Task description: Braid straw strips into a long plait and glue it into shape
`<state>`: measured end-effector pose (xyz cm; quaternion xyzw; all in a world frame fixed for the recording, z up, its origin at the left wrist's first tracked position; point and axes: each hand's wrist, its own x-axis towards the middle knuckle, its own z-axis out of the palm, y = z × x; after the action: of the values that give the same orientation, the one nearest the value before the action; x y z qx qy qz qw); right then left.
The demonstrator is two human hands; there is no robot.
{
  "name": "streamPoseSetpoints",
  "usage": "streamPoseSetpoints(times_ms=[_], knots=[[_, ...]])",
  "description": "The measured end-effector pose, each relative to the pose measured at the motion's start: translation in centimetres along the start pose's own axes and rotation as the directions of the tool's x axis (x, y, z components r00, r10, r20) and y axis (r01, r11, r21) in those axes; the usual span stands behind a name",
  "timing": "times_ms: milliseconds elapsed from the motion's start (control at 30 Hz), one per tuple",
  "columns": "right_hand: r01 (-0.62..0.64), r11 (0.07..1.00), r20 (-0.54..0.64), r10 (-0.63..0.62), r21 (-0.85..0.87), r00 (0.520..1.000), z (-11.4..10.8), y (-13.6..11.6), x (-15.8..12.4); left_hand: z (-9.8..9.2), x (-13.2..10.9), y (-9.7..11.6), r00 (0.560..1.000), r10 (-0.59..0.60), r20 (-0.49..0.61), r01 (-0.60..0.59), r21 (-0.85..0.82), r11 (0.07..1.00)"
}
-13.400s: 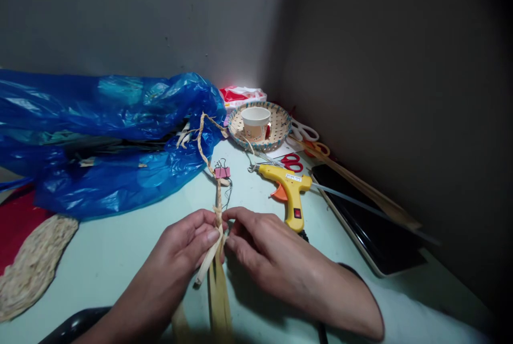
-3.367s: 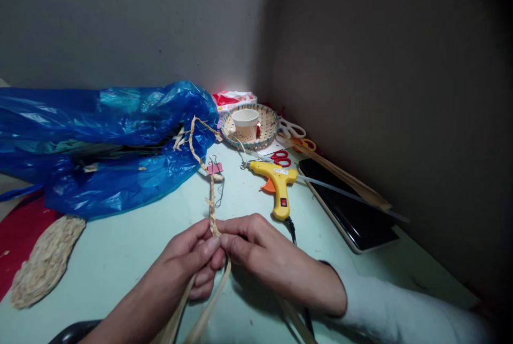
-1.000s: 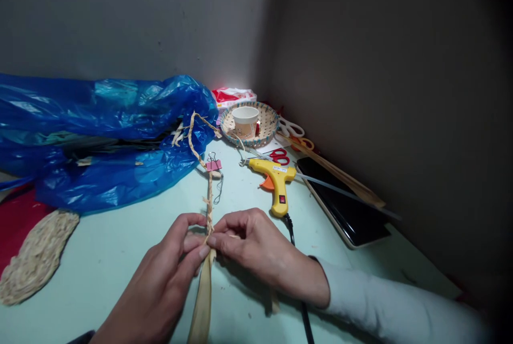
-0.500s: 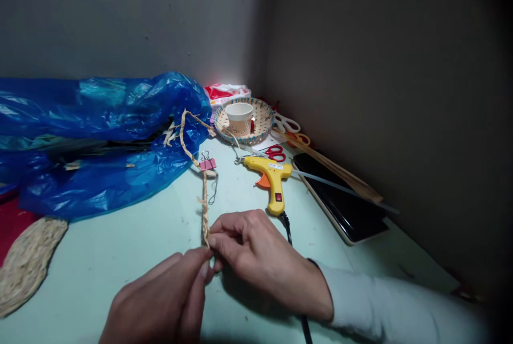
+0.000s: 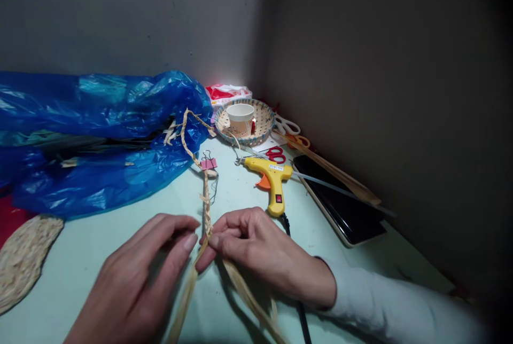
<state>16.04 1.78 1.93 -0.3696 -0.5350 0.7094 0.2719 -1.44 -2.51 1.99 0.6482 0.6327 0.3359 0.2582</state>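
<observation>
A thin straw-coloured braid (image 5: pixel 207 202) runs toward me from a pink binder clip (image 5: pixel 209 163) on the table. My right hand (image 5: pixel 260 258) pinches its near end between thumb and fingers. From that pinch, loose flat strands (image 5: pixel 186 296) hang down toward me, some to the left and some under the right hand. Just left of the braid, my left hand (image 5: pixel 148 269) is held with thumb and forefinger apart, nothing between them. The far part of the braid curves up beside a blue plastic bag.
The blue plastic bag (image 5: pixel 100 173) fills the left back. A yellow glue gun (image 5: pixel 276 181) lies right of the braid, its cord running forward. Behind are a woven basket (image 5: pixel 264 125) with a paper cup (image 5: pixel 240 119) and red scissors (image 5: pixel 276 155). A black tablet-like device (image 5: pixel 340 205) lies right; a coiled woven mat (image 5: pixel 28 258) left.
My left hand has let go of the braid's end and drawn back left, its fingers parting. Loose strands now show below the right hand, which keeps its pinch in nearly the same place.
</observation>
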Motion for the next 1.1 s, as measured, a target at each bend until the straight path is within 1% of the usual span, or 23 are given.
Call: streamPoseSetpoints(times_ms=[33,67,100,133,167,200,233,267,333,400,533,600,700,767,833,933,1000,1100], knots=[[0.006,0.999,0.033,-0.007,0.036,0.999,0.1,0.1,0.1,0.0,0.6,0.1,0.989,-0.115,0.098,0.128,-0.136,0.982],[0.008,0.998,0.068,-0.013,0.069,0.998,0.1,0.2,0.1,0.1,1.1,0.0,0.953,-0.199,0.227,0.258,-0.267,0.929],[0.01,0.996,0.086,-0.017,0.088,0.996,0.2,0.4,0.2,0.4,1.4,-0.1,0.898,-0.252,0.361,0.386,-0.371,0.845],[0.006,0.996,0.09,-0.014,0.087,0.996,0.2,0.6,0.3,0.7,1.6,-0.1,0.842,-0.267,0.47,0.484,-0.436,0.759],[0.004,0.998,0.073,-0.008,0.064,0.997,0.3,0.8,0.3,1.0,1.6,-0.1,0.796,-0.274,0.54,0.556,-0.472,0.684],[0.008,1.0,0.041,-0.009,0.015,0.999,0.2,1.0,0.3,1.3,1.6,-0.1,0.76,-0.29,0.581,0.61,-0.486,0.625],[0.018,0.999,0.008,-0.018,-0.049,1.0,0.2,1.2,0.3,1.4,1.5,0.0,0.735,-0.31,0.602,0.647,-0.489,0.584],[0.031,0.994,-0.011,-0.033,-0.106,0.999,0.2,1.4,0.2,1.5,1.4,0.1,0.726,-0.326,0.606,0.664,-0.493,0.561],[0.059,0.98,-0.005,-0.062,-0.189,0.998,0.1,1.7,0.1,1.4,1.2,0.2,0.72,-0.331,0.61,0.671,-0.49,0.557],[0.078,0.968,0.009,-0.078,-0.24,0.997,0.0,1.8,0.0,1.3,1.1,0.1,0.723,-0.336,0.604,0.665,-0.476,0.576],[0.07,0.94,0.018,-0.068,-0.334,0.998,0.0,1.6,-0.3,1.4,1.0,-0.8,0.762,-0.323,0.562,0.619,-0.483,0.619],[0.078,0.912,0.008,-0.082,-0.403,0.997,0.0,1.2,-0.4,1.4,0.9,-1.1,0.752,-0.309,0.582,0.629,-0.493,0.601],[0.109,0.848,-0.011,-0.134,-0.519,0.991,0.0,0.6,-0.7,1.3,1.1,-1.0,0.714,-0.312,0.626,0.674,-0.494,0.549],[0.132,0.811,-0.013,-0.169,-0.57,0.986,0.1,0.5,-0.9,1.3,1.1,-0.8,0.716,-0.324,0.619,0.676,-0.498,0.544],[0.141,0.786,-0.008,-0.183,-0.602,0.983,0.1,0.4,-1.1,1.3,1.1,-0.7,0.731,-0.331,0.596,0.658,-0.491,0.57],[0.135,0.744,0.028,-0.154,-0.654,0.988,0.1,0.1,-1.2,1.5,0.9,-1.0,0.741,-0.334,0.583,0.636,-0.451,0.626],[0.132,0.682,0.058,-0.13,-0.719,0.99,-0.1,-0.3,-1.3,1.6,0.8,-1.1,0.751,-0.35,0.56,0.621,-0.42,0.661],[0.143,0.556,0.089,-0.124,-0.819,0.988,-0.8,-0.9,-1.3,1.5,0.8,-1.0,0.789,-0.354,0.502,0.566,-0.371,0.736]])
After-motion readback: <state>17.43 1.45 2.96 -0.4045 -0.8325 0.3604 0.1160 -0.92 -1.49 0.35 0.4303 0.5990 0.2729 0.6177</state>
